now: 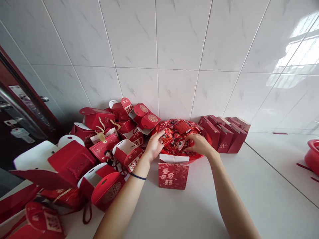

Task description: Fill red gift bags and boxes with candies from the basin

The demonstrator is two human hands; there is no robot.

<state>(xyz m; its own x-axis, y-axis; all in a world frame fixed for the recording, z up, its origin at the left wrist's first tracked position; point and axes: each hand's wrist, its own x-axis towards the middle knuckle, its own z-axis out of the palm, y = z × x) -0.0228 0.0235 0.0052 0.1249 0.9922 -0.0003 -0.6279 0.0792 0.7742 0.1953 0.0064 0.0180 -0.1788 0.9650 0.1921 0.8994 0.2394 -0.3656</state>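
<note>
A red round tray (pixel 196 156) heaped with red-wrapped sweets (pixel 179 132) stands against the tiled wall. My left hand (pixel 154 144) reaches into the heap and pinches a small red sweet packet (pixel 166 135). My right hand (pixel 198 144) lies on the sweets at the tray's right side, fingers curled among the wrappers; what they hold, if anything, is hidden. Just in front of the tray stands an open red gift box (pixel 173 174) with gold characters, between my two forearms.
A jumble of open red gift boxes (pixel 107 146) with handles fills the left side. A row of closed red boxes (pixel 225 132) lines the wall to the right of the tray. A dark door with a metal lock (pixel 20 109) is far left. A red basin (pixel 313 156) sits at the right edge.
</note>
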